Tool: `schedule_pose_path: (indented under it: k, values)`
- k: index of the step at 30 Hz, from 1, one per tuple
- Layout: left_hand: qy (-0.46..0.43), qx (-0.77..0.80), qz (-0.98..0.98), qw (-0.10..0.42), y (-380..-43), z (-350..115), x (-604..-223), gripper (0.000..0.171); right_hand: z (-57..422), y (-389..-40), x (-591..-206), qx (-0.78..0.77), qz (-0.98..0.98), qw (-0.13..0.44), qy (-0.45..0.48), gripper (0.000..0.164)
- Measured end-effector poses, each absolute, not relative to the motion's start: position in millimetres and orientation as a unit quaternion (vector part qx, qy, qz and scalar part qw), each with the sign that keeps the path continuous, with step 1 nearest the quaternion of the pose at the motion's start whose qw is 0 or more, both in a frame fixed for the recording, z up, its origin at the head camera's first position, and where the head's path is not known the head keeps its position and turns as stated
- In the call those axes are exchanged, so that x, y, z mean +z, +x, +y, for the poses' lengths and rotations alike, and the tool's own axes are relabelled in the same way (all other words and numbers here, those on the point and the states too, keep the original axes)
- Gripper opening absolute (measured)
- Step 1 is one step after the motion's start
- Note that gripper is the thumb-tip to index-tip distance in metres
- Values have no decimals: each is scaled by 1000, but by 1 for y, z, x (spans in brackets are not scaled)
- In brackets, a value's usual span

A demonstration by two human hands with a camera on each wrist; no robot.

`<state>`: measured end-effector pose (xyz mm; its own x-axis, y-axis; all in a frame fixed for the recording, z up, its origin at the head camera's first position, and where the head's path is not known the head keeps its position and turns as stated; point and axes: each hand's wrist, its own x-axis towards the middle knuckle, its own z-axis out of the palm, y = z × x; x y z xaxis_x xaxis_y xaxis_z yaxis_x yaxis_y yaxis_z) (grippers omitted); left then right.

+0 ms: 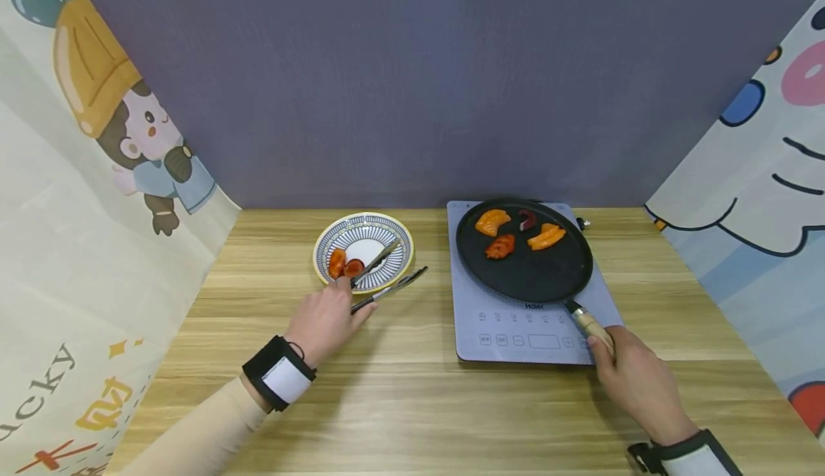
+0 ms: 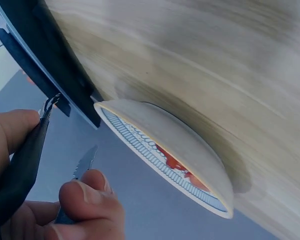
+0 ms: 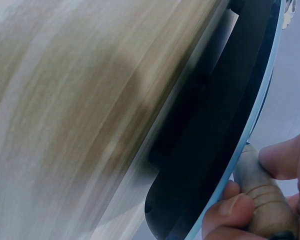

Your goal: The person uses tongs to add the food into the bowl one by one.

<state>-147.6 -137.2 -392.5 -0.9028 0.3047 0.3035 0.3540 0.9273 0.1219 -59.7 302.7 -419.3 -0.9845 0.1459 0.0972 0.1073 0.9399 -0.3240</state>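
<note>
My left hand [image 1: 327,320] holds a pair of black-handled metal tongs [image 1: 382,260], their two arms spread apart. One arm reaches over the patterned plate [image 1: 394,227]; the other lies outside its near right rim. Two glossy orange-red food pieces [image 1: 337,262] sit on the plate's left side. In the left wrist view, thumb and fingers are on separate tong arms [image 2: 27,165]. My right hand [image 1: 639,377] grips the wooden handle [image 1: 591,326] of a flat black frying pan [image 1: 535,275]. Two orange pieces [image 1: 492,222], a red piece [image 1: 500,247] and a dark purplish piece [image 1: 527,220] lie in the pan.
The pan sits on a grey induction cooktop [image 1: 503,347] with touch markings along its front. Both stand on a wood-grain table [image 1: 399,411]. A grey-blue panel [image 1: 387,89] rises behind, with printed cloths [image 1: 109,247] at both sides.
</note>
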Motion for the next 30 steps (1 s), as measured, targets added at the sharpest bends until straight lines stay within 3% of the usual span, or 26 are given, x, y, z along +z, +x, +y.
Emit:
schedule_pose_path:
  k: [30]
  values:
    - [-129,-61,-980,139,-150,-168,-397,53,304,-59,-419,160,-984,56,-61,30]
